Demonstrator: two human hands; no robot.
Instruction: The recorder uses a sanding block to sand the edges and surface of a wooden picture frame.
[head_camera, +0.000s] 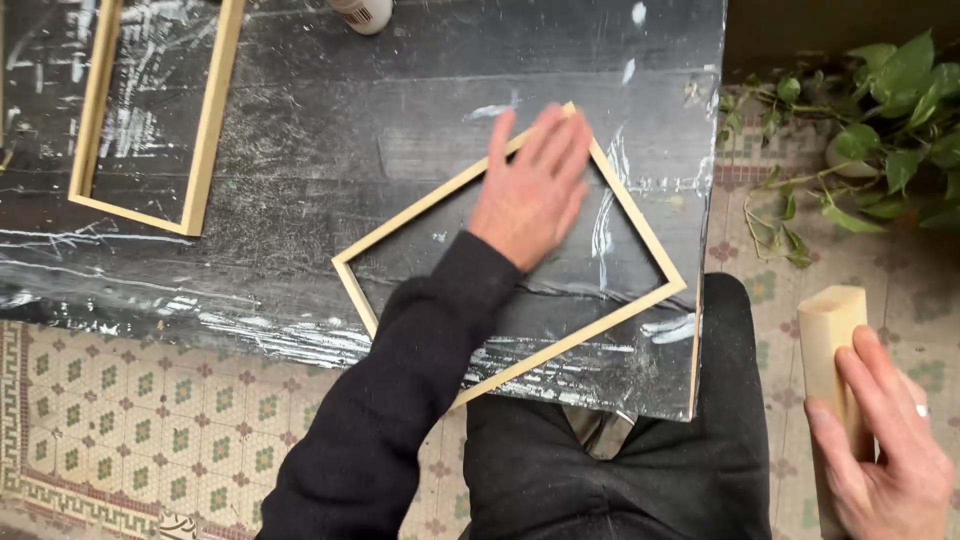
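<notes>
The left hand (535, 190) lies flat, palm down, fingers stretched out and slightly spread, so its grip is apart and closed on nothing. It presses on a thin pale wooden frame (400, 225) that sits turned like a diamond; the fingertips cross the frame's upper edge near its top corner, and the palm covers the dark surface inside it. A black sleeve (400, 400) runs from the wrist down toward the viewer, crossing the frame's lower edge.

Under the hand and frame is the black worktop (330, 130), scratched and streaked with white marks. The frame's right corner lies close to the worktop's right edge. Well off to the left of the hand, a second pale wooden frame (205, 125) lies on the same worktop, partly cut off at the top of the view. A small white rounded object (362, 12) shows at the top edge.

The right hand (885, 440) is off the worktop, low and to the right, its grip clamped around a pale wooden block (830, 335) held upright. Beyond it trails a green leafy plant (890, 130) over the patterned tile floor (130, 420).
</notes>
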